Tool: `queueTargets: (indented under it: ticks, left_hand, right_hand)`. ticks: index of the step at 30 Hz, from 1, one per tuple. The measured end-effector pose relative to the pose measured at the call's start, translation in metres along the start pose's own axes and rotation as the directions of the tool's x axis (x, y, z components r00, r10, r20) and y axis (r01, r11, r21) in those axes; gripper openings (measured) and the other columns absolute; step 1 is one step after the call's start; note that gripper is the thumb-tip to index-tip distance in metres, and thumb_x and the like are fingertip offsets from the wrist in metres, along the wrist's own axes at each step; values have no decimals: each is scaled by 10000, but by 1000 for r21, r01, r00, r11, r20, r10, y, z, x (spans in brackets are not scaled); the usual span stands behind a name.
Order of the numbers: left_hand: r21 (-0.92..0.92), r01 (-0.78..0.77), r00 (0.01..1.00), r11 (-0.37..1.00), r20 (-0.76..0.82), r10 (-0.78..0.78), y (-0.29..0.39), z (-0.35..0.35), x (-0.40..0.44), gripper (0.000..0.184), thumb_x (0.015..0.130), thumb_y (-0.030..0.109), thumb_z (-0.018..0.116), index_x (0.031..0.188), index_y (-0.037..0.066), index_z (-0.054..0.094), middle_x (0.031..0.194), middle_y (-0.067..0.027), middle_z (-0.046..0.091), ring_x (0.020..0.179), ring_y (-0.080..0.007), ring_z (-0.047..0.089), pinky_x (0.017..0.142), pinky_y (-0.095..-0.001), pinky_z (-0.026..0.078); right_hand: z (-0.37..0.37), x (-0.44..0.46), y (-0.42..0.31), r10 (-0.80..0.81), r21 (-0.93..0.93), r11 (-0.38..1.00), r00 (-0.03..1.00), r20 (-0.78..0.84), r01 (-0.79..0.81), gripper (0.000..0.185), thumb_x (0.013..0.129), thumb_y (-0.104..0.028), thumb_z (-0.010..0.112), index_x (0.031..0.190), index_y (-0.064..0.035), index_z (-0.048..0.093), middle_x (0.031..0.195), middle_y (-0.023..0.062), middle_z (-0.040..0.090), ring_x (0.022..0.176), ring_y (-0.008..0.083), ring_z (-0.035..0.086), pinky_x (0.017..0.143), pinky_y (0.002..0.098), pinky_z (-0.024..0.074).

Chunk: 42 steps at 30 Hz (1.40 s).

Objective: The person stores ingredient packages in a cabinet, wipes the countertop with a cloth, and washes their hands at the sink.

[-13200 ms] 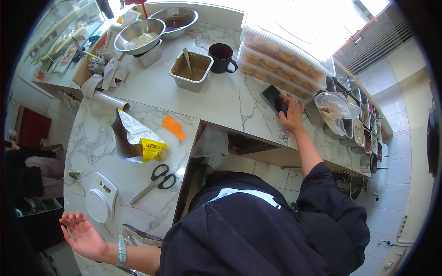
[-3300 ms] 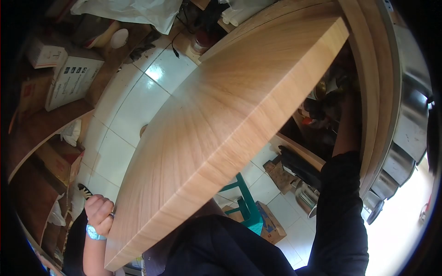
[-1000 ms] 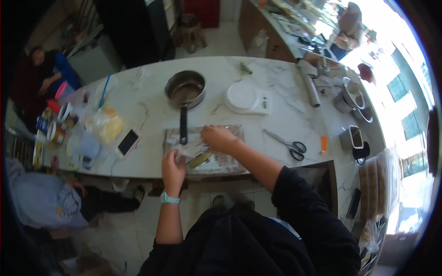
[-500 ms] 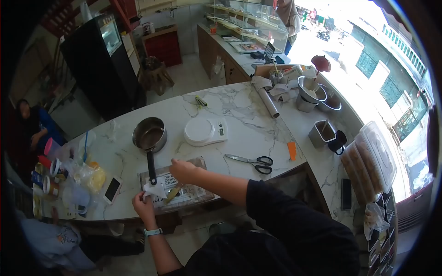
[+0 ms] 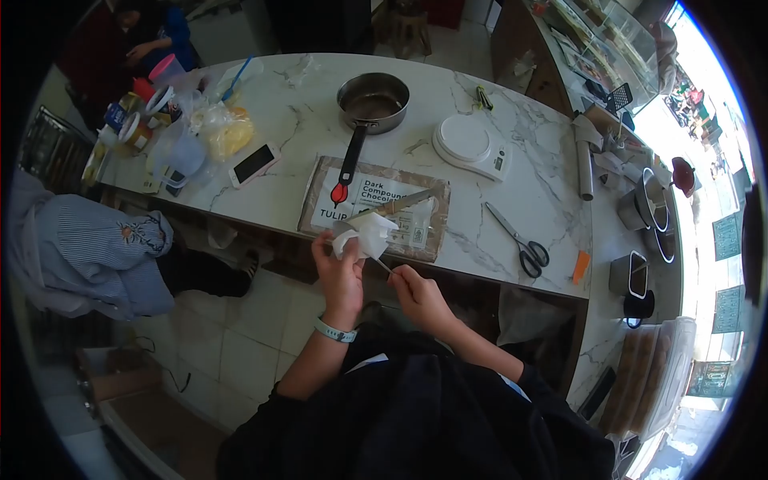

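My left hand [image 5: 342, 276] is closed on a crumpled white tissue [image 5: 374, 236], held in front of the counter edge. A thin rod [image 5: 383, 265] comes out from under the tissue; its other end is hidden. My right hand [image 5: 422, 298] pinches the rod's near end. Just beyond lies a flat pack of dark compound chocolate [image 5: 416, 232], with a long knife-like blade [image 5: 400, 203] across its top, partly covered by the tissue. A saucepan [image 5: 373, 104] stands behind, its black handle reaching over the pack.
To the right are a white kitchen scale [image 5: 472, 144], scissors [image 5: 524, 244] and an orange scrap [image 5: 581, 268]. Left are a phone [image 5: 255, 165] and bagged yellow food [image 5: 228, 132]. A person in a striped top [image 5: 120, 256] stands at the left; another is behind the counter.
My view has tilted down and turned left. My right hand has moved from above the pack to near my body and now pinches the rod. My left hand still holds the tissue.
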<state>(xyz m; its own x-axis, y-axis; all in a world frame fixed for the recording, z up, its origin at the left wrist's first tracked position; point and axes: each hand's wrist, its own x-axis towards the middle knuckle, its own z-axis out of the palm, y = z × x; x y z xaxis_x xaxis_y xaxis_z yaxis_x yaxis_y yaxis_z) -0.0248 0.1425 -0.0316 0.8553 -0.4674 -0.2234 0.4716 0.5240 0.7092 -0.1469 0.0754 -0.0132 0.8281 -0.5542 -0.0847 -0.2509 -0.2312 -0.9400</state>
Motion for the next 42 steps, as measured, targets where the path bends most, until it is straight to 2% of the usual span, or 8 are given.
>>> queueTargets:
  ticks: [8, 13, 18, 28, 32, 37, 40, 42]
  left_hand:
    - [144, 267, 960, 953, 53, -277, 10, -27, 10, 297, 764, -58, 594, 1049, -24, 517, 990, -111, 582, 860, -177, 586, 772, -281, 487]
    - [734, -422, 894, 531, 240, 378, 44, -34, 21, 187, 774, -84, 522, 952, -41, 557, 873, -116, 619, 798, -160, 596, 751, -252, 469]
    - [299, -68, 987, 952, 159, 21, 41, -21, 7, 325, 778, -55, 579, 1091, -13, 503, 1011, -110, 578, 877, -160, 580, 739, -248, 495]
    - [440, 70, 988, 895, 96, -124, 3, -27, 0, 287, 783, 1, 611, 1059, -22, 539, 965, -87, 593, 853, -137, 579, 746, -245, 478]
    - [702, -361, 919, 614, 155, 363, 26, -44, 52, 239, 794, -11, 557, 1031, -33, 542, 973, -111, 597, 895, -162, 562, 801, -266, 439]
    - [836, -337, 931, 434, 227, 285, 41, -65, 137, 318, 811, 36, 528, 1116, -31, 464, 1060, -190, 541, 974, -279, 538, 860, -320, 414]
    - [927, -370, 906, 65, 345, 245, 43, -64, 157, 399, 784, 29, 522, 1164, -18, 409, 1116, -206, 489, 1050, -341, 470, 920, -390, 363]
    - [754, -506, 581, -418, 656, 481, 46, -41, 149, 439, 742, 2, 517, 1166, 2, 402, 1108, -199, 471, 1074, -365, 418, 940, -453, 312]
  right_hand:
    - [-34, -18, -16, 31, -89, 996, 988, 153, -17, 143, 879, -133, 445, 883, -3, 505, 629, 166, 559, 579, 333, 564, 537, 362, 430]
    - [-57, -37, -10, -56, -158, 984, 987, 151, 80, 145, 877, -131, 446, 887, -2, 511, 650, 159, 569, 599, 327, 573, 553, 353, 442]
    - [-58, -35, -37, 104, -59, 992, 993, -58, -107, 132, 874, -119, 451, 883, -1, 510, 637, 167, 557, 593, 331, 568, 536, 367, 425]
    - [-59, -44, -17, -124, -445, 884, 990, 66, 141, 97, 850, -130, 464, 893, -49, 494, 597, 171, 544, 586, 360, 558, 522, 428, 426]
    - [-127, -21, 12, -135, -534, 836, 895, -426, -129, 117, 853, -153, 448, 878, -53, 503, 628, 170, 563, 599, 376, 550, 549, 454, 427]
    - [-204, 27, 113, -68, -608, 619, 737, -672, -497, 213, 867, -200, 399, 864, -35, 532, 794, 192, 590, 775, 374, 553, 667, 451, 433]
    - [-214, 38, 140, -43, -620, 631, 777, -628, -466, 205, 858, -195, 406, 861, -41, 540, 837, 174, 601, 825, 355, 553, 708, 444, 428]
    - [-214, 43, 141, 6, -638, 585, 789, -614, -501, 201, 852, -194, 410, 853, -49, 549, 845, 152, 602, 827, 336, 557, 724, 433, 421]
